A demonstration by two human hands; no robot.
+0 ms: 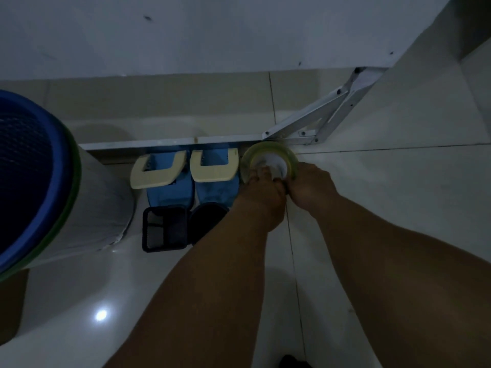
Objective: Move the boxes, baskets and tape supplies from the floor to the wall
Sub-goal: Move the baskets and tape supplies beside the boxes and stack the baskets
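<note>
Nearest the camera, two bare forearms are reaching forward and down over the glossy tiled floor (372, 208), converging on one object.

Left hand (261, 191): fingers are curling over the near rim of the tape roll (256, 158), tips apparently reaching toward its white core. Right hand (309, 188): fingers are curling round the roll's right side. Both are gripping it; the light is dim, so finger detail is poor. Judgement: the two-handed hold is steadying a wide roll while it is being seated at the wall.

The roll is sitting at the foot of the wall (159, 96), tilted with its open face toward the camera. Cannot tell whether it is resting on the floor or hanging just above it.

Left of the hands, a square black mesh basket (164, 229) and a rounder black basket (208, 216) are standing side by side. Just beyond them, two blue boxes with cream handles (159, 171) (215, 168) are lining up against the wall, the right one just beside the roll. Judgement: a row is forming along the wall, and the roll is taking its right end.

Far left, a large blue basket (32, 166) in a pale wrap is filling the edge of view.

Beyond the roll, a white folding bracket (313, 120) is rising toward a white shelf board (212, 35).
</note>
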